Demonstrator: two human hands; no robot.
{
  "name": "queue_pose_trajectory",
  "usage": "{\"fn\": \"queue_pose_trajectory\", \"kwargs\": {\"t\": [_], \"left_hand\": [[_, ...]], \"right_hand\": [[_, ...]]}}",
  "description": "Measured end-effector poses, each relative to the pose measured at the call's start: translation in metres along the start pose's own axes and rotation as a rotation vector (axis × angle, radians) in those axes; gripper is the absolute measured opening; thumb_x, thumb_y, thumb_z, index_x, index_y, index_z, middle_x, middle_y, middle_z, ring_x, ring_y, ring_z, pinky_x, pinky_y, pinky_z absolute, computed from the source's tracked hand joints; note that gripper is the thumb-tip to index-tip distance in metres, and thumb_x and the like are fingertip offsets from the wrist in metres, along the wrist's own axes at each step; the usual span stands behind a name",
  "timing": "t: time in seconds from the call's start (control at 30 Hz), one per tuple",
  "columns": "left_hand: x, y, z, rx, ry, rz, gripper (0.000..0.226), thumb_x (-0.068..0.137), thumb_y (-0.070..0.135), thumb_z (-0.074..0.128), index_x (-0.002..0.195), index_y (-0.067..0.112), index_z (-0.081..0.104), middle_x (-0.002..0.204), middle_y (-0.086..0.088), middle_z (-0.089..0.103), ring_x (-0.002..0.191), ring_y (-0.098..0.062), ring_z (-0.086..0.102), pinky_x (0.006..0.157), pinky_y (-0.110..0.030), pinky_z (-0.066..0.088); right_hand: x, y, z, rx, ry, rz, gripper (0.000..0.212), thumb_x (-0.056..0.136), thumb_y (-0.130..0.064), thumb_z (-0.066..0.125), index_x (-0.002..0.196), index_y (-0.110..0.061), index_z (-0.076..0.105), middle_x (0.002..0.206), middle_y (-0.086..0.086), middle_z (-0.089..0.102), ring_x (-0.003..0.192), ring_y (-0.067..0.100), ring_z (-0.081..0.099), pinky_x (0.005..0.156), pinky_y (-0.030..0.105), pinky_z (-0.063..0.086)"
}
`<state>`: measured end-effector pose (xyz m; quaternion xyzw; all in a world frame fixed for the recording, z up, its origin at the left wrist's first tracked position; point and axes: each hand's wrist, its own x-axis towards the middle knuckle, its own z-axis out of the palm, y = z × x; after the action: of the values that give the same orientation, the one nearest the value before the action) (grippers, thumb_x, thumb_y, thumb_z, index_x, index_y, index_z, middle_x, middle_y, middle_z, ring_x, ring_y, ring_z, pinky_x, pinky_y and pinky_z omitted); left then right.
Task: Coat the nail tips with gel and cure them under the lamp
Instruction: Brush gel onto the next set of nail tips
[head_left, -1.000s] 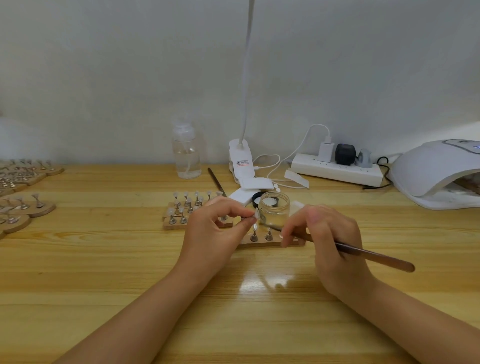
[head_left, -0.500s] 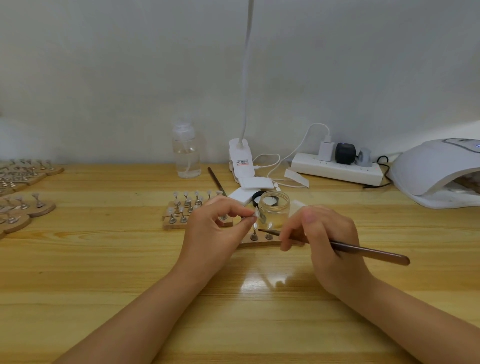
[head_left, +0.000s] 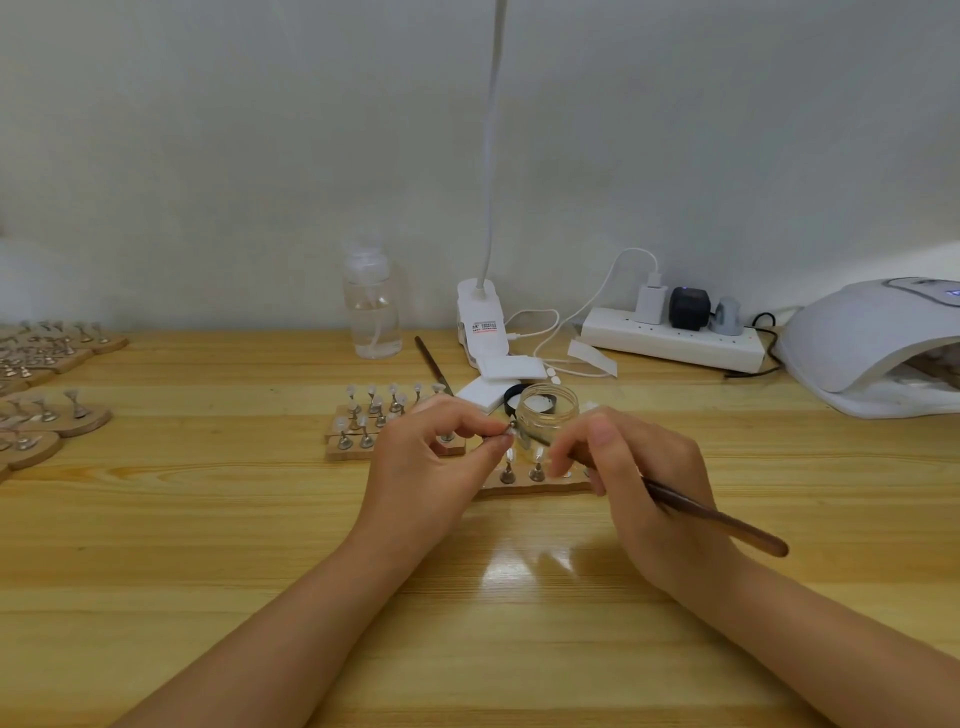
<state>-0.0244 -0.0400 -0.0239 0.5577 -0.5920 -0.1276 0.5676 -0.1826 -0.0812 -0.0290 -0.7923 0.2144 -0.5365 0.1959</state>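
Taking the small clear glass gel jar as the landmark, the row of things is reading like this from left to right. Left of the jar and touching its near-left wall in this view, the left hand is pinching a tiny metal-stemmed stand with a pale nail tip between thumb and forefinger, the other fingers loosely curled. Just in front of the jar, the light wooden holder strip is lying crosswise on the yellow pine surface, carrying more upright tips on metal pegs. To the jar's right and slightly nearer the camera, the right hand is gripping the long dark brown wooden brush, whose long axis is running from lower right up toward the upper left, its working end aiming at the pinched tip (the bristles themselves are too small to make out).

So the tip is lying leftward and a little farther than the right hand, just ahead of the brush end; the stroke probably calls for only a short push along the handle's line. Far right of the jar, the white domed curing lamp is sitting well apart, its opening facing the person, awaiting the coated pieces.
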Motion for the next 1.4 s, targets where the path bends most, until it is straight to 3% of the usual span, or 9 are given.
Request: {"fn": "queue_pose_trajectory", "kwargs": {"t": [0.3,0.53,0.77,0.87,1.0,1.13,1.27,1.4], "left_hand": [[0.0001,0.0,-0.0001,-0.001,-0.008,-0.001,0.022,0.071,0.011,0.074,0.071,0.032,0.068,0.074,0.011,0.067,0.079,-0.006,0.059,0.066,-0.023,0.045],[0.0,-0.002,0.0006,-0.012,0.013,0.005,0.025,0.071,0.012,0.074,0.07,0.037,0.067,0.077,0.016,0.068,0.077,-0.006,0.061,0.068,-0.041,0.051],[0.0012,-0.0039,0.0015,-0.026,0.019,0.024,0.022,0.073,0.012,0.072,0.075,0.034,0.069,0.078,0.016,0.069,0.076,-0.006,0.063,0.066,-0.047,0.052],[0.0007,-0.0044,0.0014,-0.027,0.012,0.042,0.024,0.073,0.011,0.072,0.076,0.034,0.069,0.081,0.012,0.068,0.08,-0.009,0.062,0.066,-0.046,0.052],[0.0002,-0.0046,0.0011,-0.039,0.021,0.031,0.024,0.073,0.012,0.072,0.076,0.036,0.068,0.082,0.011,0.067,0.077,-0.005,0.06,0.067,-0.039,0.052],[0.0001,-0.0046,0.0007,-0.013,0.013,0.047,0.029,0.074,0.011,0.071,0.076,0.039,0.066,0.079,0.017,0.066,0.08,0.0,0.06,0.066,-0.03,0.05],[0.001,-0.0049,0.001,-0.005,0.017,0.055,0.031,0.074,0.01,0.07,0.076,0.041,0.066,0.078,0.021,0.066,0.08,0.0,0.061,0.066,-0.033,0.052],[0.0012,-0.0051,0.0012,-0.02,0.016,0.066,0.032,0.074,0.009,0.07,0.077,0.04,0.066,0.076,0.026,0.066,0.077,0.001,0.063,0.064,-0.036,0.053]], "right_hand": [[0.0012,-0.0013,0.0002,-0.017,0.01,0.003,0.039,0.091,-0.029,0.03,0.069,-0.019,0.061,0.06,-0.017,0.056,0.056,-0.002,0.05,0.062,0.016,0.036],[0.0004,-0.0016,-0.0006,0.011,0.035,-0.015,0.038,0.091,-0.026,0.03,0.069,-0.02,0.06,0.063,-0.012,0.061,0.06,-0.003,0.053,0.063,0.015,0.038],[0.0007,-0.0022,-0.0003,0.053,0.035,-0.042,0.04,0.091,-0.023,0.028,0.069,-0.018,0.061,0.064,-0.007,0.062,0.06,-0.004,0.052,0.062,0.021,0.04],[0.0008,-0.001,-0.0002,0.007,0.011,-0.016,0.042,0.092,-0.027,0.029,0.072,-0.015,0.063,0.068,-0.013,0.062,0.063,-0.004,0.053,0.064,0.019,0.038],[0.0005,-0.0007,-0.0002,0.025,0.037,-0.07,0.044,0.092,-0.022,0.028,0.064,-0.014,0.061,0.059,-0.007,0.06,0.061,-0.005,0.051,0.062,0.025,0.041],[0.0012,-0.0015,0.0004,-0.013,0.048,-0.047,0.039,0.091,-0.025,0.031,0.071,-0.016,0.063,0.068,-0.013,0.061,0.066,-0.003,0.053,0.066,0.02,0.04],[0.0002,-0.001,0.0002,-0.002,0.03,-0.083,0.046,0.092,-0.022,0.03,0.063,-0.011,0.064,0.06,-0.008,0.061,0.063,-0.004,0.053,0.064,0.025,0.042],[0.002,-0.0032,0.0,-0.014,0.043,-0.065,0.042,0.091,-0.024,0.031,0.07,-0.011,0.064,0.067,-0.02,0.057,0.064,-0.006,0.051,0.065,0.016,0.038]]}}
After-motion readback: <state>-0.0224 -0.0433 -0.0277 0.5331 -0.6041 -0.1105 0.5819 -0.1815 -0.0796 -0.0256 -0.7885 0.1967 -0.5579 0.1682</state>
